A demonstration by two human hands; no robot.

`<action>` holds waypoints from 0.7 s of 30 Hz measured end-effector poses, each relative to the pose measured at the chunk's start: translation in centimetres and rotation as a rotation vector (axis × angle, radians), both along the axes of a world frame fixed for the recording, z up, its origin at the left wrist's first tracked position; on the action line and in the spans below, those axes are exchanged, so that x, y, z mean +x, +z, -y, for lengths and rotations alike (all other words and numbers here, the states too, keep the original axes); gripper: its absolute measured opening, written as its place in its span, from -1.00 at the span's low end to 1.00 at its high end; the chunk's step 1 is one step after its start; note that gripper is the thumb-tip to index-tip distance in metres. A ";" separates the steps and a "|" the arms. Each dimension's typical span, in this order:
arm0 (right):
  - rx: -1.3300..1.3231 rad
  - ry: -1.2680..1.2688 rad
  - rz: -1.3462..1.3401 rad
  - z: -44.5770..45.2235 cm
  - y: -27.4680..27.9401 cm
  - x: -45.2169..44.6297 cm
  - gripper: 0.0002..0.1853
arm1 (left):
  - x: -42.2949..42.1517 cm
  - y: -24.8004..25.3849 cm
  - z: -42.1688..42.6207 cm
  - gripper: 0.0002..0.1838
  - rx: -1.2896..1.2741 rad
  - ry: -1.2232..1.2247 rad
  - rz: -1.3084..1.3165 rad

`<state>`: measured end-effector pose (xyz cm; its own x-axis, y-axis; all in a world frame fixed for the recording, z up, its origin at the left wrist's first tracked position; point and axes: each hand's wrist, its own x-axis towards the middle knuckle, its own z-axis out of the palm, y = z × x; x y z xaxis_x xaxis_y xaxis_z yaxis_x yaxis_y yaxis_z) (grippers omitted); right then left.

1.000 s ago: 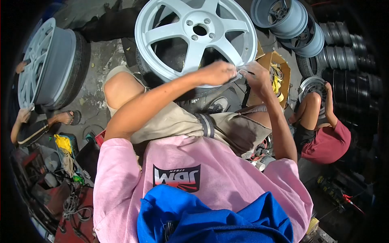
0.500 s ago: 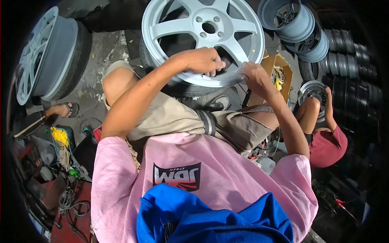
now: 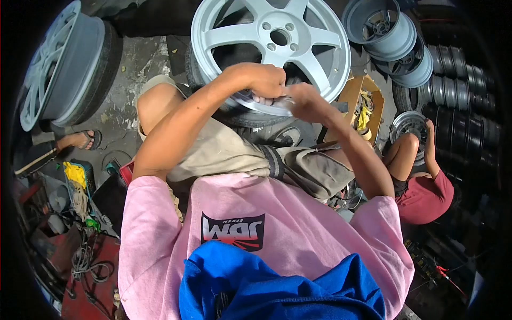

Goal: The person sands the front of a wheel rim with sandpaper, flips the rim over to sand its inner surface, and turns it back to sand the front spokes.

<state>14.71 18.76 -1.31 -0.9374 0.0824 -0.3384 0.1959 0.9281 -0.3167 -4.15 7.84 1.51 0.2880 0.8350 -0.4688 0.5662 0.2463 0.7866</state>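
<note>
A pale grey alloy wheel rim (image 3: 306,37) lies face up on a tyre (image 3: 226,113) in front of me. My left hand (image 3: 268,82) is over the rim's near edge with its fingers curled in. My right hand (image 3: 309,101) is just beside it, also closed and partly blurred by motion. The two hands almost meet near the rim's lip. A small pale bit shows between them, too blurred to name.
An open cardboard box (image 3: 349,104) with yellow items stands right of the rim. More grey rims (image 3: 381,26) are stacked beyond. At right a person in a maroon shirt (image 3: 426,200) sits by another wheel (image 3: 409,128). A rim with tyre (image 3: 69,64) stands at left, near another person's foot (image 3: 85,140).
My right hand has moved left along the rim's edge to my left hand. My left hand has shifted slightly left, its fingers still curled.
</note>
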 end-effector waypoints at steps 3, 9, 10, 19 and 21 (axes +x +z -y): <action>-0.086 -0.073 0.047 1.0 2.6 -0.9 -0.88 | -2.0 0.5 0.2 -0.45 -0.103 0.022 0.134; 0.186 -0.039 -0.011 -2.8 0.8 3.3 -0.90 | -7.1 1.8 1.8 -0.42 0.052 0.242 0.189; 0.183 -0.011 -0.063 -1.9 0.8 3.0 -0.91 | -7.8 1.8 2.0 -0.41 0.115 0.340 0.183; -0.200 -0.121 -0.361 0.6 2.0 2.8 -0.85 | -11.4 -0.2 2.1 -0.50 0.397 0.592 -0.020; -0.098 -0.278 -0.105 -0.2 3.1 3.2 -0.88 | -11.9 -0.5 2.0 -0.50 0.402 0.578 -0.092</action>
<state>17.88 19.00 1.83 -0.9139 0.3123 -0.2594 0.3992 0.8076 -0.4341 -16.03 5.81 1.00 -0.2797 0.9556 -0.0929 0.5012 0.2278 0.8348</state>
